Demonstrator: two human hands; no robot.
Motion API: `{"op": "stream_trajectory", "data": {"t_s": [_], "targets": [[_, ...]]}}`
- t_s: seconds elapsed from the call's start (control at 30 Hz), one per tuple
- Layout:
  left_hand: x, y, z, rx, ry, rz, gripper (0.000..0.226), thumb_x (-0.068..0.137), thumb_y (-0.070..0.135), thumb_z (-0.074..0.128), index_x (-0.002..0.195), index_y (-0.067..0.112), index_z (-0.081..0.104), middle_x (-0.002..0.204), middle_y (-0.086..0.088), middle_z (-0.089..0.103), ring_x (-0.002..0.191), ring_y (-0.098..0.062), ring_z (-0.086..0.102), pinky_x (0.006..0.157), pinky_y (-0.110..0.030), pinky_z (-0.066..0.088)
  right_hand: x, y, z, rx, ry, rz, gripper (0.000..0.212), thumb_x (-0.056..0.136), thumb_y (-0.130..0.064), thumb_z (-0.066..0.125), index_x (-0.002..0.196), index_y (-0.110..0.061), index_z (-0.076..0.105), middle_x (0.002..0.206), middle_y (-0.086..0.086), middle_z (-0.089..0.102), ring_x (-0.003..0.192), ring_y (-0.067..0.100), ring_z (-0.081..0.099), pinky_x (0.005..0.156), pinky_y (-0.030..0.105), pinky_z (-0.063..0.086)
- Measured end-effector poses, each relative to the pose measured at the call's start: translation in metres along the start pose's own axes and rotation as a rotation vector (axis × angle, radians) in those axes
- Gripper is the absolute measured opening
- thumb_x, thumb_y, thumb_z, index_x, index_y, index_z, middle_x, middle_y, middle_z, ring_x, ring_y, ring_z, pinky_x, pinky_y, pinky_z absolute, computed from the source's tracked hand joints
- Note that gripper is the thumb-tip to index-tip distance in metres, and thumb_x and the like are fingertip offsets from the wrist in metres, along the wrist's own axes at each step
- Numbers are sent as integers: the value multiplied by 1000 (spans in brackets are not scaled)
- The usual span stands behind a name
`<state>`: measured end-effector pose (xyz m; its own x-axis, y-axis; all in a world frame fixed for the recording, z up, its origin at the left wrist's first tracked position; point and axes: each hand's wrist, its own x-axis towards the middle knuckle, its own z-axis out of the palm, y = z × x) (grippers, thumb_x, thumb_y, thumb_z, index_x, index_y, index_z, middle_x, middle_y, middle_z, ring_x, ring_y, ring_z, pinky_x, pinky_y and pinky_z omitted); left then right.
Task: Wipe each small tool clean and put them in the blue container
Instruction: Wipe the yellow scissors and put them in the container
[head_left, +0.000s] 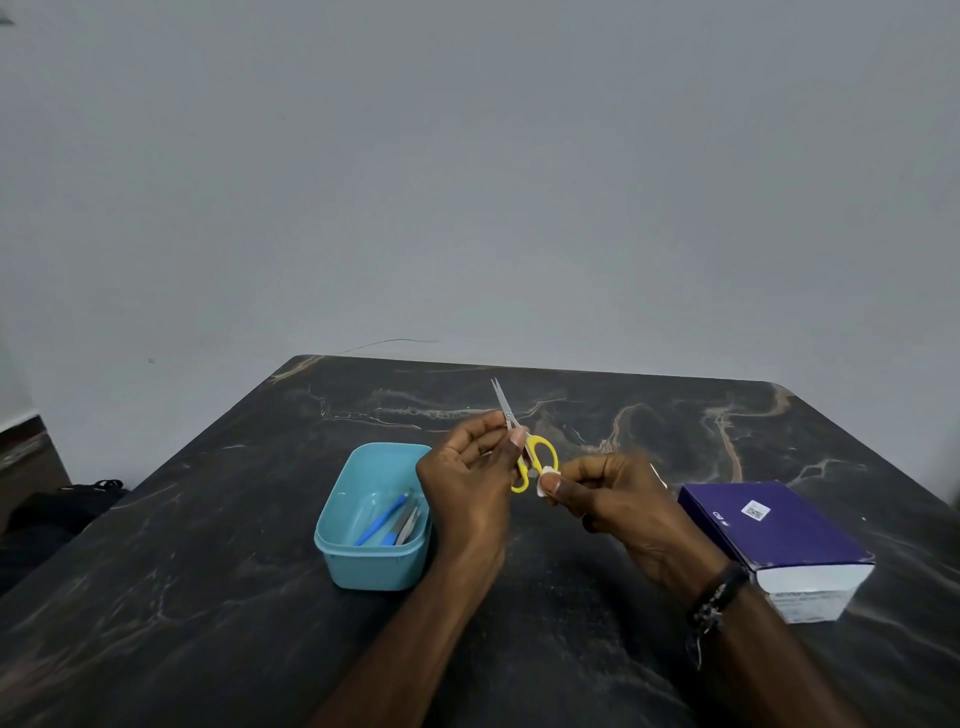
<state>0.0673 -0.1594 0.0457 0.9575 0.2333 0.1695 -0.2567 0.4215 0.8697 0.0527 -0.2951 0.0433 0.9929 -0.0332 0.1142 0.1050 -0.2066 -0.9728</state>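
My left hand (470, 470) holds small scissors (540, 449) with yellow handles above the table, pinching them near the pivot, with the metal blades pointing up and away. My right hand (610, 501) pinches a small white wipe (549, 480) against the lower yellow handle loop. The blue container (340, 545) stands on the table just left of my left hand. Inside it lie a blue-handled tool (382, 517) and some slim metal tools (408, 522).
A purple and white box (789, 540) lies on the dark marbled table (208, 597) to the right of my right hand. A dark band is on my right wrist. A plain wall rises behind the table's far edge. A black bag sits on the floor at far left.
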Motion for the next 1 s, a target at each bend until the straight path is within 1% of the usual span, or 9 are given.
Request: {"op": "stream_trajectory", "data": {"t_s": [0.17, 0.27, 0.43, 0.5, 0.6, 0.67, 0.77, 0.9, 1.0], "targets": [[-1, 0, 1, 16, 23, 22, 19, 77, -3, 75, 85, 12, 69, 70, -1, 74, 63, -12, 71, 52, -20, 54, 0, -2, 0, -17, -6, 6, 11, 81, -16, 73, 76, -8, 77, 63, 6, 67, 51, 5, 46, 47, 21, 34], [-1, 0, 0, 40, 36, 40, 18, 78, -2, 75, 86, 13, 69, 71, -1, 74, 64, -13, 71, 53, -20, 54, 0, -2, -1, -11, 35, -4, 11, 80, -19, 74, 73, -12, 78, 65, 8, 68, 54, 7, 48, 48, 22, 36], [0, -2, -1, 100, -25, 24, 20, 79, -3, 74, 84, 17, 70, 68, 1, 74, 64, -12, 71, 56, -23, 56, 1, -2, -3, -6, 71, -40, 10, 82, -18, 74, 74, -12, 78, 70, 18, 67, 60, 17, 44, 48, 24, 33], [1, -3, -2, 123, -51, 11, 21, 79, -2, 74, 83, 18, 71, 68, 2, 74, 64, -11, 71, 57, -23, 57, 2, -1, -3, -11, 84, -49, 10, 82, -18, 74, 75, -12, 78, 69, 20, 65, 59, 18, 42, 48, 24, 32], [0, -3, -2, 138, -63, -9, 22, 80, -1, 74, 82, 20, 70, 66, 5, 74, 62, -9, 70, 58, -23, 57, 1, 0, -3, -11, 85, -72, 10, 83, -17, 73, 77, -11, 78, 62, 9, 65, 52, 9, 43, 46, 19, 35], [0, -3, -2, 140, -48, -7, 23, 79, -1, 74, 80, 21, 69, 65, 6, 73, 62, -8, 71, 57, -21, 56, 1, -1, -2, -14, 81, -78, 10, 83, -17, 72, 78, -9, 77, 61, 5, 66, 50, 5, 44, 46, 16, 36], [1, -4, -2, 122, -12, 3, 22, 79, -2, 74, 82, 20, 70, 69, 2, 74, 64, -11, 72, 57, -21, 56, 0, -3, -1, -9, 49, -61, 10, 83, -12, 71, 79, -5, 76, 61, 0, 68, 47, -1, 49, 45, 12, 37], [3, -6, -2, 127, -11, 14, 22, 81, -4, 72, 83, 18, 70, 71, -2, 73, 64, -13, 70, 57, -23, 55, -1, -3, 0, -53, 5, -40, 10, 83, -11, 72, 76, -6, 76, 60, -1, 67, 47, -1, 47, 45, 10, 35], [5, -9, -4, 170, -39, 26, 22, 81, -3, 71, 84, 19, 70, 76, -5, 74, 68, -16, 71, 60, -25, 57, -1, -4, -1, -42, 20, -69, 9, 84, -8, 70, 79, -2, 75, 55, -7, 67, 46, -4, 52, 46, 7, 38]]}}
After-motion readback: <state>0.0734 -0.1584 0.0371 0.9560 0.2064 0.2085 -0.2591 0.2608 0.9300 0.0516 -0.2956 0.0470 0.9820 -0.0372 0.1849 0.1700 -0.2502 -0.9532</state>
